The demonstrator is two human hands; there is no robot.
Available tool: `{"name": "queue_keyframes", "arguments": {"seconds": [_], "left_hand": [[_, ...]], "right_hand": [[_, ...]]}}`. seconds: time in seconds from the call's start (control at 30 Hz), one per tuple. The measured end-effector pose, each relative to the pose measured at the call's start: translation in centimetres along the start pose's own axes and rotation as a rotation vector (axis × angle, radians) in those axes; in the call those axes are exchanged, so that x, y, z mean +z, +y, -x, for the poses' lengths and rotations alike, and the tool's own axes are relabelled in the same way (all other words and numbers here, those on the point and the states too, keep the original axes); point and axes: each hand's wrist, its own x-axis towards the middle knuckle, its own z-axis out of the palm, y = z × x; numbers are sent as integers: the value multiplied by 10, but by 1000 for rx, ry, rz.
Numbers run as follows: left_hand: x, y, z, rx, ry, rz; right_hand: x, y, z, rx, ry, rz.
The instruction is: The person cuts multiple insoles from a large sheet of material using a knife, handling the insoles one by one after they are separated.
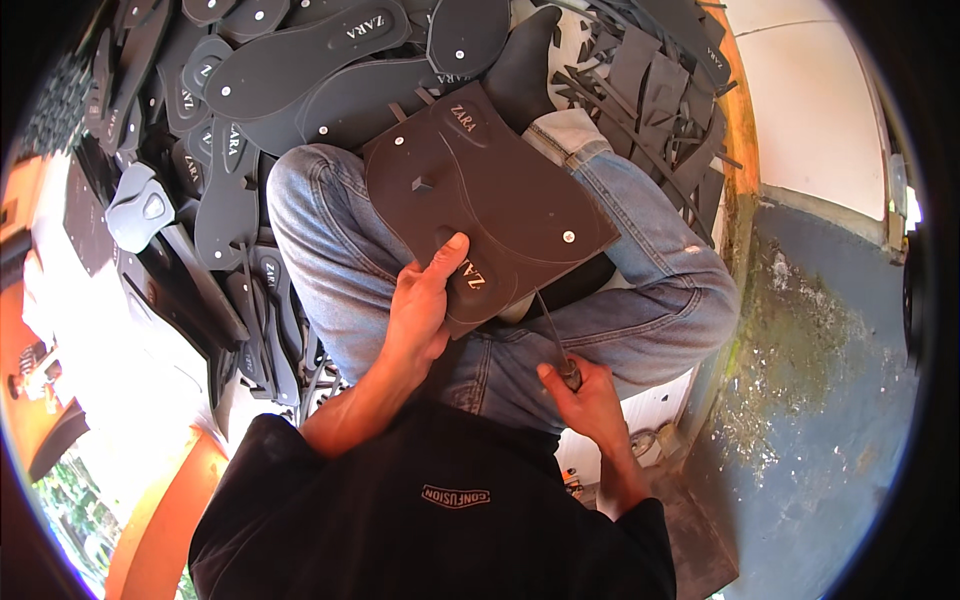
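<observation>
My left hand [418, 306] grips the near left edge of a dark foam sheet [500, 195], thumb on top and fingers underneath. Two sole outlines, pale lettering and round light dots mark the sheet, which lies tilted over my crossed legs. A small dark foam bit [423, 184] rests on it. Low on the right, my right hand [590, 402] is closed around the handle of a thin-bladed knife [552, 325]. The blade points up to the sheet's near edge; whether it touches or passes behind the edge, I cannot tell.
Cut dark soles [305, 60] pile up ahead and to the left, with a grey moulded piece [140, 207] among them. Narrow foam offcuts [650, 85] heap at the far right, beside an orange-edged wall [742, 120]. A stained blue-grey floor [830, 330] lies farther right.
</observation>
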Motion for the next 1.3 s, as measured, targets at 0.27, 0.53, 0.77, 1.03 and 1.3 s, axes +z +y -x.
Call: {"name": "queue_keyframes", "arguments": {"seconds": [0.27, 0.53, 0.77, 1.03, 1.3], "left_hand": [[-3, 1, -5, -3, 24, -25], [-12, 2, -11, -13, -19, -10], [-13, 4, -9, 16, 12, -67], [-11, 10, -6, 2, 0, -155], [-17, 7, -9, -8, -17, -171]], "right_hand": [[0, -6, -8, 3, 29, 45], [-4, -12, -24, 21, -25, 128], [-3, -23, -41, 2, -43, 179], [-7, -34, -55, -33, -59, 221], [4, -35, -71, -88, -20, 270]]}}
